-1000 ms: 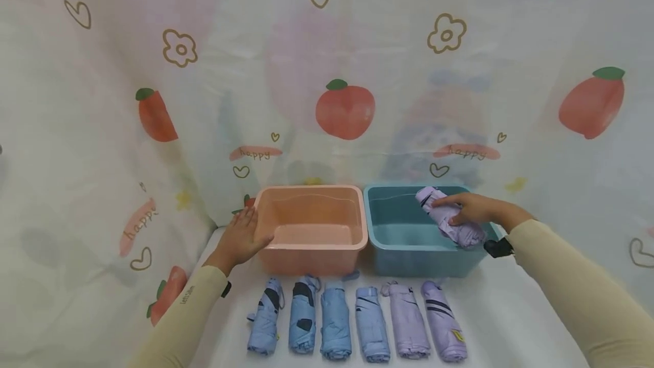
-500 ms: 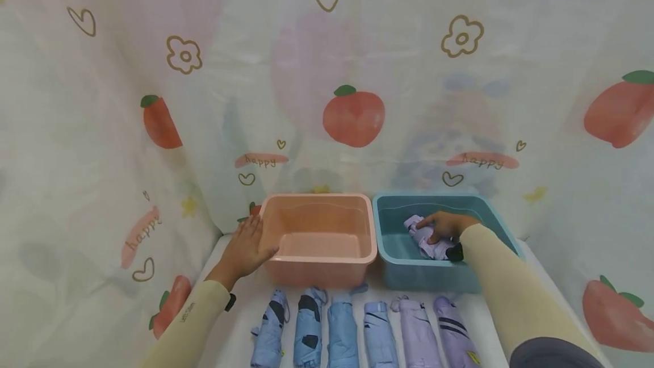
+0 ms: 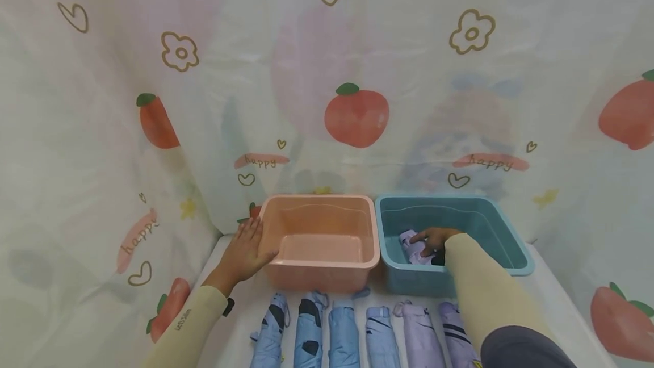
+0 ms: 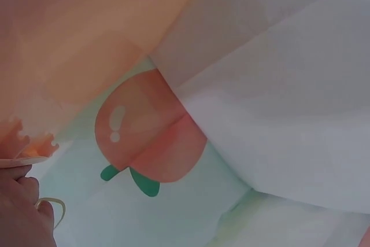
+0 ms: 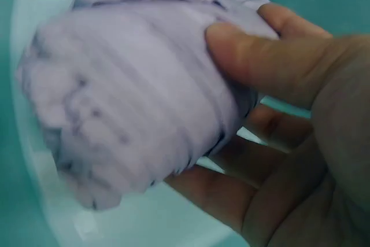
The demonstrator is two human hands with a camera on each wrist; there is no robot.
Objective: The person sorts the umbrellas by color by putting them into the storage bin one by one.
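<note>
Beige was the left sleeve (image 3: 186, 328) at the lower left of the frame, and from it came the left hand (image 3: 242, 257). Its fingers were straight, with the thumb spread apart, and they rested at the left rim of the peach basin (image 3: 322, 264), gripping nothing that could be seen. Along the bottom edge, from left to right, lay six rolls, apparently folded umbrellas: the narrow blue umbrella (image 3: 268, 334), the black-patched umbrella (image 3: 308, 331), the plain blue umbrella (image 3: 343, 334), the pale blue umbrella (image 3: 381, 337), the lilac umbrella (image 3: 422, 337) and the striped umbrella (image 3: 452, 331), partly hidden by the right sleeve (image 3: 490, 294). These six were outside both basins, so this portion of the work seemed not yet done. Right of the centre, inside the teal basin (image 3: 419, 284), was the held umbrella (image 3: 410, 245), pale purple. The right hand (image 3: 437, 239) was closed around it, thumb above and fingers beneath. Its placing looked nearly complete, but whether it touched the floor of the basin could not be told.
</note>
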